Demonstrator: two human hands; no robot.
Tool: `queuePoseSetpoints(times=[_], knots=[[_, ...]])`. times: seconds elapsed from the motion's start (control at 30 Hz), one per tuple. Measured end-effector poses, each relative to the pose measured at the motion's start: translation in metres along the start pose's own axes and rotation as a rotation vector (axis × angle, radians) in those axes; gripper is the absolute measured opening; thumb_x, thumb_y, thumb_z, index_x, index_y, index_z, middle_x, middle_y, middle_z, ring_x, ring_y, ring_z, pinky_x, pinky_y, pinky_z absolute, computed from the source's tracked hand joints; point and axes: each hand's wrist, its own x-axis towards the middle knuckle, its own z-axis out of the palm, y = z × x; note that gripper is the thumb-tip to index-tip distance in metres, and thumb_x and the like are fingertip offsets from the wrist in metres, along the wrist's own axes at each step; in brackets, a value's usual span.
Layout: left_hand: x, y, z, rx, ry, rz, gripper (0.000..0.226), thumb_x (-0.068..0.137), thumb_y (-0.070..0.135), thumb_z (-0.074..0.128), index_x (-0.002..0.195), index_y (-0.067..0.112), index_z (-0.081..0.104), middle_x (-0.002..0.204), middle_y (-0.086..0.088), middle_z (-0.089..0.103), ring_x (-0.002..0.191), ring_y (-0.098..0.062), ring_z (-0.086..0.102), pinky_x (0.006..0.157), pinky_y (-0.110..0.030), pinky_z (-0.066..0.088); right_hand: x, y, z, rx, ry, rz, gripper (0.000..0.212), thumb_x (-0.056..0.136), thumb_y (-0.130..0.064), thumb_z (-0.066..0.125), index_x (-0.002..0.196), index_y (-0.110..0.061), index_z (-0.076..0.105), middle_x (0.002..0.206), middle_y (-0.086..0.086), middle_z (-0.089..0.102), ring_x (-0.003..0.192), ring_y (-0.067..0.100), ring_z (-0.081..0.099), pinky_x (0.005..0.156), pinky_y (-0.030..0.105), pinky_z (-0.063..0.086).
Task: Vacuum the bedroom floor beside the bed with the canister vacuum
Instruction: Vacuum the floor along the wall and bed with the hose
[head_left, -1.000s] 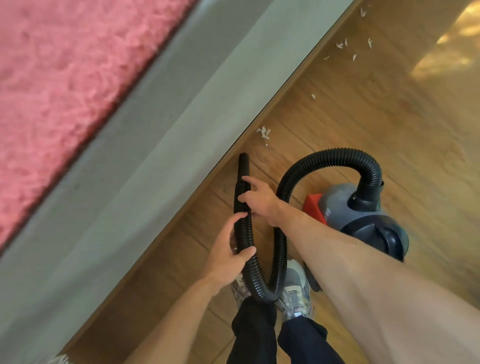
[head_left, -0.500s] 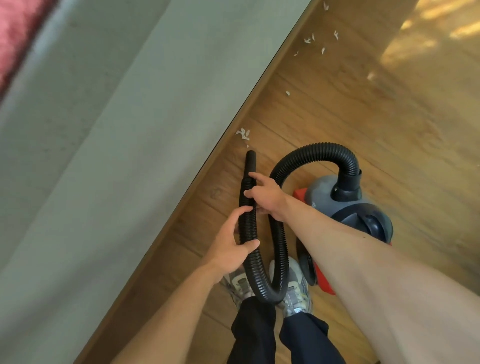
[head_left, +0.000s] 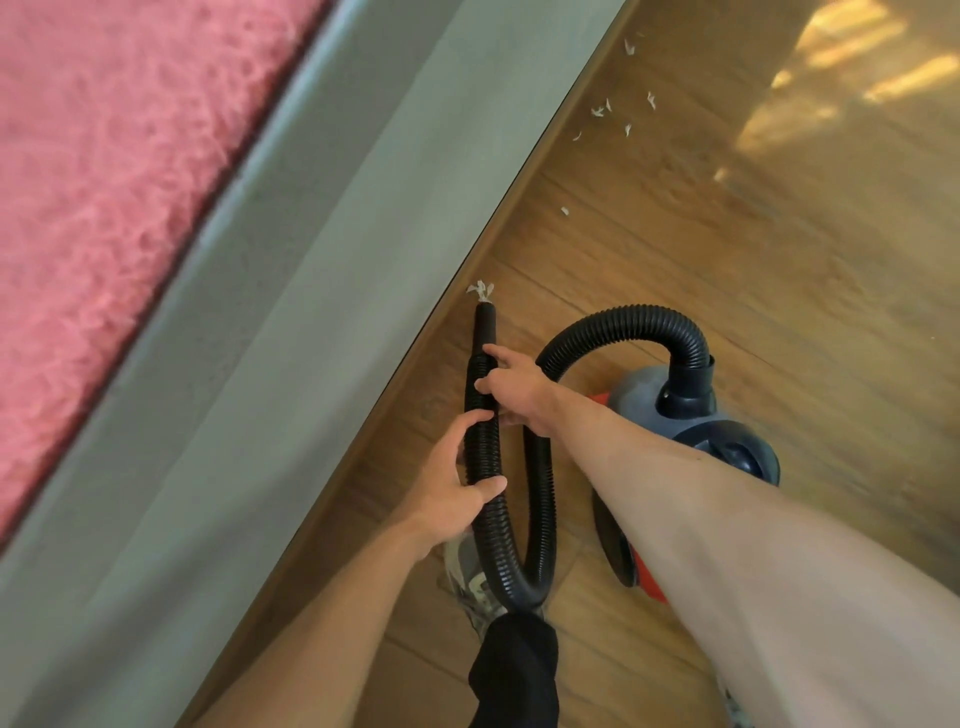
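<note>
the left hand (head_left: 451, 491) and right hand (head_left: 511, 387) both grasp the black ribbed plastic hose (head_left: 480, 447). its nozzle tip touches a white paper scrap (head_left: 480, 291) on the wooden plank floor (head_left: 727, 249), beside the grey bed edge (head_left: 291, 312). the grey-and-red canister vacuum (head_left: 696, 431) stands just right of the hose.

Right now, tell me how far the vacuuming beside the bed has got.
Done: the floorboards near the feet show no scraps. In hand: the left hand and right hand grip the hose, its nozzle at a white clump by the bed edge. Left: a single scrap and scattered scraps farther along.
</note>
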Motion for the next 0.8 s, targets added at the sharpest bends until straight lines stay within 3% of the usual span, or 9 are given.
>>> queuePoseSetpoints(times=[0.1,0.23,0.43,0.57,0.73,0.8], knots=[[0.000,0.009,-0.005,0.040,-0.034,0.006,0.070,0.092,0.005,0.066,0.136,0.052,0.039,0.117,0.013,0.051,0.105,-0.021,0.065,0.079,-0.042,0.062,0.003,-0.006,-0.004,0.013,-0.008,0.033,0.067,0.096,0.000,0.050,0.152,-0.031,0.032,0.118,0.007,0.055,0.094,0.023,0.063,0.079,0.042,0.060],[0.001,0.021,-0.013,0.126,-0.033,0.040,0.068,0.092,0.008,0.067,0.136,0.051,0.039,0.115,0.020,0.049,0.115,-0.021,0.060,0.097,-0.046,0.055,0.006,-0.017,-0.008,0.041,-0.024,0.055,0.066,0.095,0.001,0.051,0.152,-0.029,0.035,0.120,0.006,0.055,0.105,0.027,0.062,0.082,0.044,0.059],[0.005,0.034,-0.013,0.143,0.008,0.037,0.068,0.092,0.008,0.067,0.138,0.049,0.038,0.114,0.019,0.049,0.113,-0.019,0.059,0.099,-0.044,0.054,0.012,-0.034,-0.011,0.017,-0.056,0.062,0.066,0.095,0.002,0.051,0.151,-0.028,0.035,0.111,0.003,0.054,0.097,0.023,0.061,0.088,0.047,0.058],[0.012,0.048,-0.003,0.148,0.021,0.011,0.067,0.091,0.008,0.067,0.135,0.051,0.040,0.117,0.019,0.050,0.112,-0.013,0.058,0.098,-0.043,0.055,0.016,-0.039,-0.027,0.034,-0.080,0.062,0.067,0.095,0.002,0.050,0.152,-0.029,0.035,0.118,0.004,0.052,0.086,0.015,0.059,0.076,0.039,0.059],[0.023,0.069,0.015,0.182,0.079,0.050,0.068,0.091,0.005,0.067,0.138,0.046,0.039,0.130,0.011,0.052,0.113,-0.005,0.053,0.096,-0.026,0.051,0.023,-0.045,-0.050,0.063,-0.122,0.021,0.073,0.091,-0.003,0.058,0.153,-0.031,0.031,0.138,0.008,0.051,0.113,0.027,0.059,0.094,0.046,0.055],[0.027,0.078,0.023,0.203,0.096,0.066,0.068,0.091,0.005,0.067,0.139,0.045,0.039,0.131,0.012,0.052,0.118,-0.006,0.050,0.099,-0.029,0.049,0.024,-0.048,-0.062,0.056,-0.136,-0.008,0.079,0.088,-0.003,0.063,0.154,-0.031,0.028,0.142,0.009,0.049,0.120,0.028,0.056,0.099,0.046,0.052]])
